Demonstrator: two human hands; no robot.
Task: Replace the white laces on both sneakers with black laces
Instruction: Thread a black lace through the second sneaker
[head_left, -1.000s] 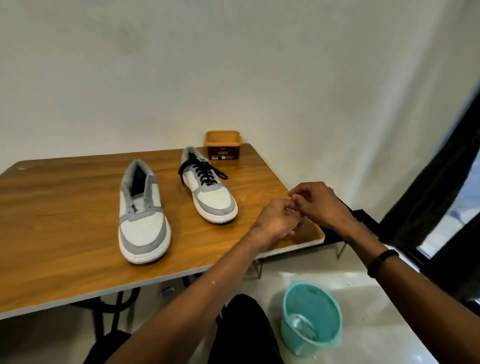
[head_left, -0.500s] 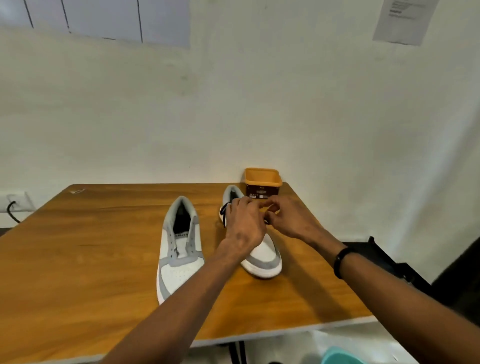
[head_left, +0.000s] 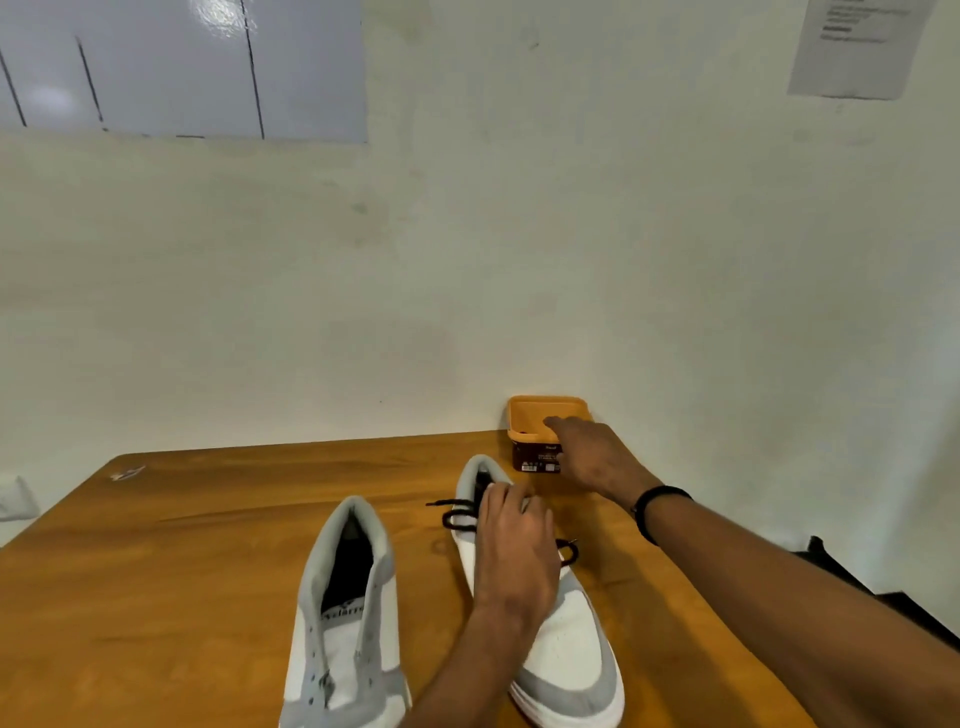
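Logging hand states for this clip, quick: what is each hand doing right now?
Left hand: open, resting on the black-laced sneaker.
Right hand: open, fingers reaching into the orange tub, holding nothing visible.

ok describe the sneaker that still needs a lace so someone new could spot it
On the wooden table two grey-and-white sneakers lie side by side. The unlaced sneaker is the one further from the orange tub; its eyelets are bare, while its neighbour wears black laces.
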